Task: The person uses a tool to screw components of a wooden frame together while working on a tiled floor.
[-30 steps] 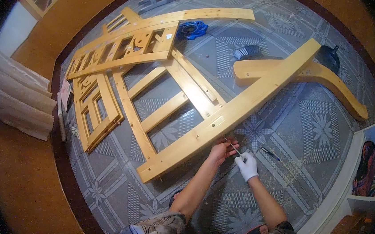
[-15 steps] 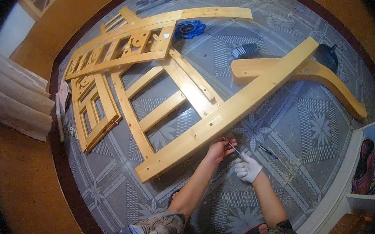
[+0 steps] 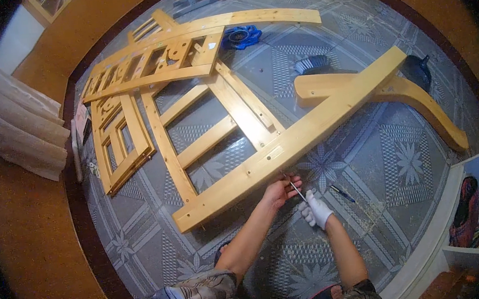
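Note:
A long pale wooden beam (image 3: 307, 138) lies slantwise in front of me, joined to a slatted wooden frame (image 3: 204, 138). My bare left hand (image 3: 280, 192) is just below the beam's near edge, its fingers curled around the front of a thin metal shaft. My right hand (image 3: 318, 211), in a white glove, holds the back end of this tool, which looks like a screwdriver (image 3: 297, 190). Its handle is hidden in the glove. The shaft slants up toward the beam's side; the tip is hidden by my left fingers.
A dark pen-like object (image 3: 343, 193) lies right of my glove. Beyond are a curved wooden leg (image 3: 417, 100), a brush (image 3: 312, 63), a black dustpan-like item (image 3: 416, 71) and a blue bag (image 3: 241, 37). Stacked wooden panels (image 3: 119, 143) lie left. A white shelf (image 3: 446, 205) stands right.
My right hand has turned slightly and its gloved fingers sit looser around the tool. My left hand stays almost where it was below the beam.

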Tool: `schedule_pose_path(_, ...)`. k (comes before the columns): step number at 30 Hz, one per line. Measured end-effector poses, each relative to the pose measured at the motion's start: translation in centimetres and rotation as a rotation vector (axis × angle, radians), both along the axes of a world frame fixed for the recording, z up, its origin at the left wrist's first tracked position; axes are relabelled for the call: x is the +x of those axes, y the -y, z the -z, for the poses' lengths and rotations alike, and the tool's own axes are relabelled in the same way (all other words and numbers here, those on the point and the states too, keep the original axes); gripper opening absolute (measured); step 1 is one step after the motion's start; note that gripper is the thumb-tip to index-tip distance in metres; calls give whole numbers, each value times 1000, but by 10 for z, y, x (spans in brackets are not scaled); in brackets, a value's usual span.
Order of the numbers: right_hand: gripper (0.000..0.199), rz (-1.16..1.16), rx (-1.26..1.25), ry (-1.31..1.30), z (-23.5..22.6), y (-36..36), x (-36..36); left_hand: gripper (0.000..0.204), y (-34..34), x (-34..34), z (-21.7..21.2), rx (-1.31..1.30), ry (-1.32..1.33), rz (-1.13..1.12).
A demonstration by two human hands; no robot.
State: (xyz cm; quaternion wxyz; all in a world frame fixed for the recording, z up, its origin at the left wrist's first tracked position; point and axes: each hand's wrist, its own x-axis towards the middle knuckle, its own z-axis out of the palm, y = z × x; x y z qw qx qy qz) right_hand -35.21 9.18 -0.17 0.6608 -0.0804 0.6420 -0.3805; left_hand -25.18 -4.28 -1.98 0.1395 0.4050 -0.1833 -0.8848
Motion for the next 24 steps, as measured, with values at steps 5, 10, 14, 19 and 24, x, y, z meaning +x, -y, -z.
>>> schedule_pose_path(5,41,92,-136,698,16,-15,-9,23,-1,-3,-5,21,-23,-9)
schedule_pose_path(10,34,116,-366,-158,28,-16,4,22,-4,-4,-9,-6,23,23)
schedule_pose_path(14,31,-125,-448,-1277,-1,-5,13,21,-9,-2,-22,-114,140,146)
schedule_pose_path(19,40,-128,-314,-1107,7,-15,16,21,-8,-4,-16,-81,96,120)
schedule_pose_path(24,57,271,-177,310,-2,-14,22,23,-8,-5,-11,-53,47,84)
